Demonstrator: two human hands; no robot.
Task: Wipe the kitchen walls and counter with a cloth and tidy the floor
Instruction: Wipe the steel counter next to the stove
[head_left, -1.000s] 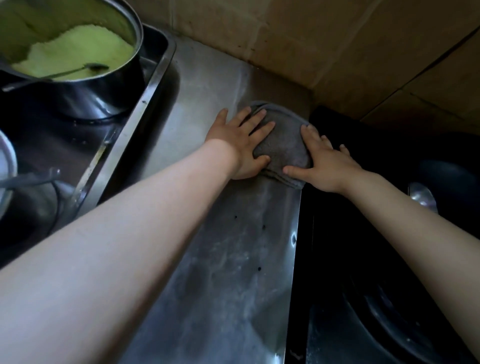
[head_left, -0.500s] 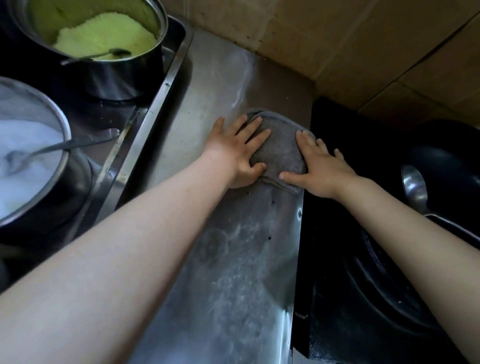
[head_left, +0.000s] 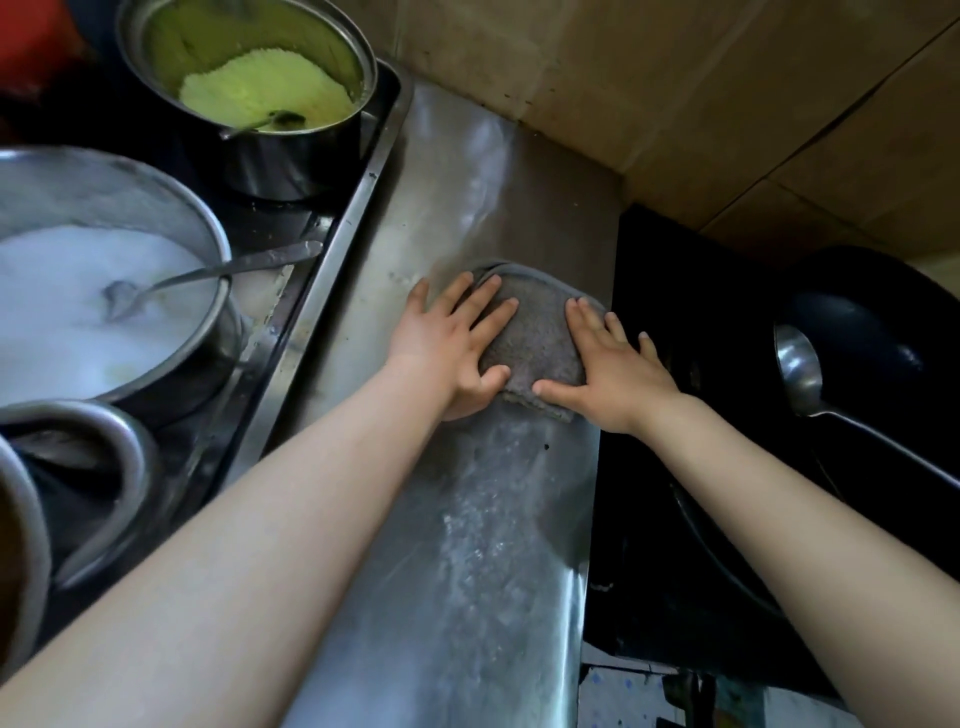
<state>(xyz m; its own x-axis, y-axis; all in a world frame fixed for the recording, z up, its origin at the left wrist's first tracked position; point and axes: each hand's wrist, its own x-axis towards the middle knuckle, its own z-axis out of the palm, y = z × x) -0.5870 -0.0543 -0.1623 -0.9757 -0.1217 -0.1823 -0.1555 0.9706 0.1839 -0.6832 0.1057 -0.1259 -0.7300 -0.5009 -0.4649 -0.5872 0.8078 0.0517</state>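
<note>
While both hands press flat on a grey cloth (head_left: 530, 338), the person is wiping a narrow steel tabletop (head_left: 498, 519) that runs between a sunken tray of pots on the left and a black stove (head_left: 675, 312) on the right. The left hand (head_left: 452, 343) lies over the cloth's left edge and the right hand (head_left: 613, 374) over its right edge, with the fingers (head_left: 485, 304) of each straight and slightly spread, gripping nothing, thumbs nearly meeting at the near edge. Compared with a second ago the cloth and hands sit closer to the person and further from the tiled wall (head_left: 675, 78) at the back corner (the view has also tilted to take in more of the left side), so the stroke appears to be a pull toward the body. A pale smeared film still covers the steel between the cloth and the near edge, which suggests this strip is only partly wiped. On the left stand a pot of yellow-green mash (head_left: 260, 93) with a spoon in it and a larger pot of white liquid (head_left: 98, 306) with a ladle. A dark wok (head_left: 872, 353) holding a metal ladle sits on the stove.
</note>
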